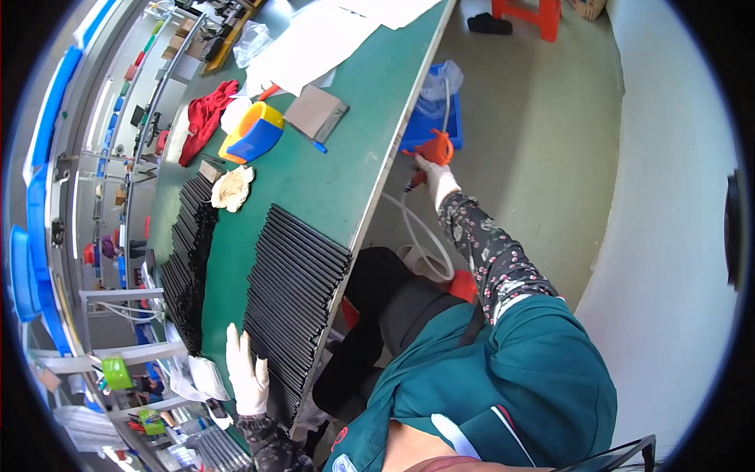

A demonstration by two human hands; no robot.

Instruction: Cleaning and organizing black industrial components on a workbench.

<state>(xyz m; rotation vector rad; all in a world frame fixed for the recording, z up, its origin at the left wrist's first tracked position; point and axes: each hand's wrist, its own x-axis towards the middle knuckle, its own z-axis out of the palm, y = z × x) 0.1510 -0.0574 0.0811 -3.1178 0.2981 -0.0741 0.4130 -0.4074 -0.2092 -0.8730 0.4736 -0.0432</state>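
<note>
The gloved fingers of the right hand (437, 179) are wrapped around an orange air gun (435, 148), held beyond the table edge; its thin pale nozzle tube (448, 110) reaches over a blue plastic bin (458, 126) on the floor, where a crumpled clear plastic bag (431, 98) lies. A translucent hose (425, 244) loops down below that hand. The left hand (248, 377), also in a white glove, has its fingers extended and slightly parted, gripping nothing, at the near left side of a row of slim black rods (295, 283); whether it touches them I cannot tell. The rods lie side by side on the green table (366, 126), along its right edge. Across a bare strip is a second pile of black rods (187, 263), with a crumpled cream cloth (233, 189) near its far end. Farther off are a yellow-and-blue ring (253, 134), a greyish block (314, 114), a blue pen (318, 146), a red cloth (206, 122) and white sheets (314, 51). Left of the table, a small green box (116, 374) sits among shelving, its contents too small to tell.
</note>
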